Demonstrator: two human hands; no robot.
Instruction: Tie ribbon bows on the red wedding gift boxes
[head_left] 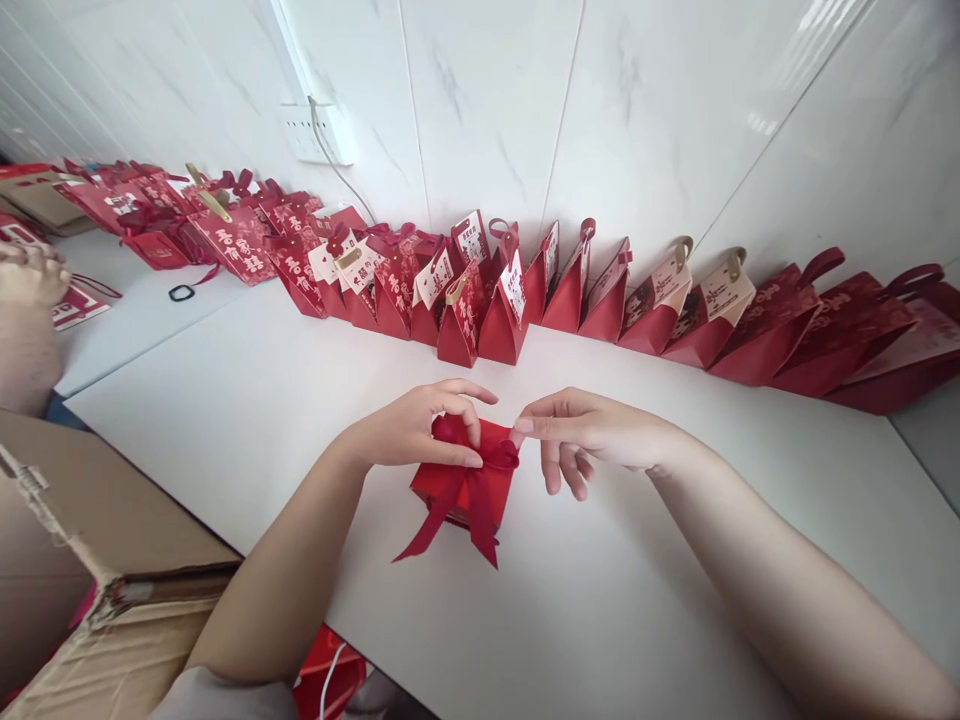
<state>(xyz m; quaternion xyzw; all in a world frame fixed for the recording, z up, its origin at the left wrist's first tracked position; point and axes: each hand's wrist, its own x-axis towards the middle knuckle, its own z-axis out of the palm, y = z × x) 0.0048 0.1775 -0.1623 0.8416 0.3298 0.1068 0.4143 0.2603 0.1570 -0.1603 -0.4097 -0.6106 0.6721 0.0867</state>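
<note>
The fingers of the left hand (pixel 405 425) hide the knot of the ribbon bow (pixel 499 455), part of its left loop and the far left corner of the red box (pixel 429 482); whether they pinch the ribbon cannot be told. Nor is it clear if the right hand (pixel 589 428) touches the right loop. The right forearm (pixel 772 560) runs out of view at lower right. A co-worker's hand (pixel 26 272) and a carton (pixel 127 650) are cut off at left. The bench (pixel 637 570) partly hides a red bag (pixel 322 665). Small print on the gift bags (pixel 510 335) is unreadable.
</note>
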